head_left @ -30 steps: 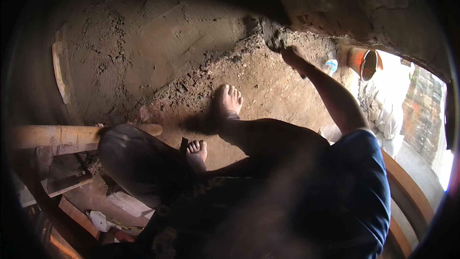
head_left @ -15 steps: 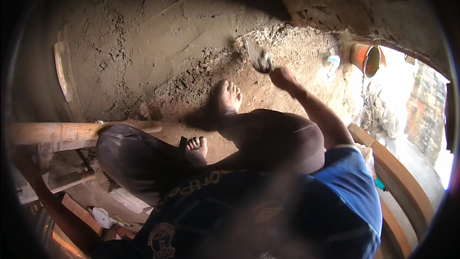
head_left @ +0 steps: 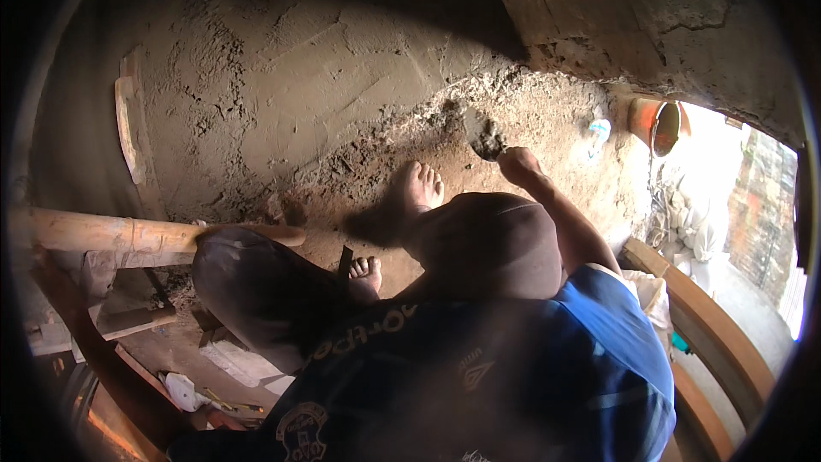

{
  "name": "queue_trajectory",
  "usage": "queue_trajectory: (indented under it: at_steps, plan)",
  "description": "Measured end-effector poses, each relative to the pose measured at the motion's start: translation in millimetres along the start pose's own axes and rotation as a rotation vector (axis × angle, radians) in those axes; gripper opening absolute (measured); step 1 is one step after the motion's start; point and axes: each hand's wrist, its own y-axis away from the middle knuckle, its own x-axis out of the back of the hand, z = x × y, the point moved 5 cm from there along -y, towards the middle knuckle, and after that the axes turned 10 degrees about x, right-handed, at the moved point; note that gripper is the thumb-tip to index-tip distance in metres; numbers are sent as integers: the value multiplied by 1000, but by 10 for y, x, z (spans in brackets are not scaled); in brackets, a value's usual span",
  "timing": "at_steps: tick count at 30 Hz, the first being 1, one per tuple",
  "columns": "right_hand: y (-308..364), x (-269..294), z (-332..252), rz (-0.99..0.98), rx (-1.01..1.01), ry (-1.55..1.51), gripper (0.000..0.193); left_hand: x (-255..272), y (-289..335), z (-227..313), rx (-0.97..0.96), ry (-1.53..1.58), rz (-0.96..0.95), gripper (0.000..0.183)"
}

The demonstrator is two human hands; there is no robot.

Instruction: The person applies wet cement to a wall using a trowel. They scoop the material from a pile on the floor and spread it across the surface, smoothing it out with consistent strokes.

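Head view shows a mortar-smeared trowel [head_left: 484, 134] over rough ground [head_left: 547, 107] near the wet mortar [head_left: 329, 77], its handle gripped by the closed right hand [head_left: 520, 166], presumably to steer the blade. Bare feet [head_left: 423, 186] stand off the wet layer, probably sparing it. Beside the bamboo pole [head_left: 137, 233], the shadowed left hand's [head_left: 44, 269] grip can't be told.
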Motion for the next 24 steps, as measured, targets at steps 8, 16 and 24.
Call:
queue_trajectory:
  at_steps: [8, 16, 24]
  plan:
    - [-1543, 1904, 174, 332, -125, -358, 31, 47, -260, -368, -154, -152, -43, 64]
    - [-2732, 2469, -1089, 398, 169, -186, 26, 46, 64, 8, -24, 119, -50, 65]
    - [-3842, 2140, -51, 308, 267, 47, 23, -310, 146, 194, 71, 517, -158, 63]
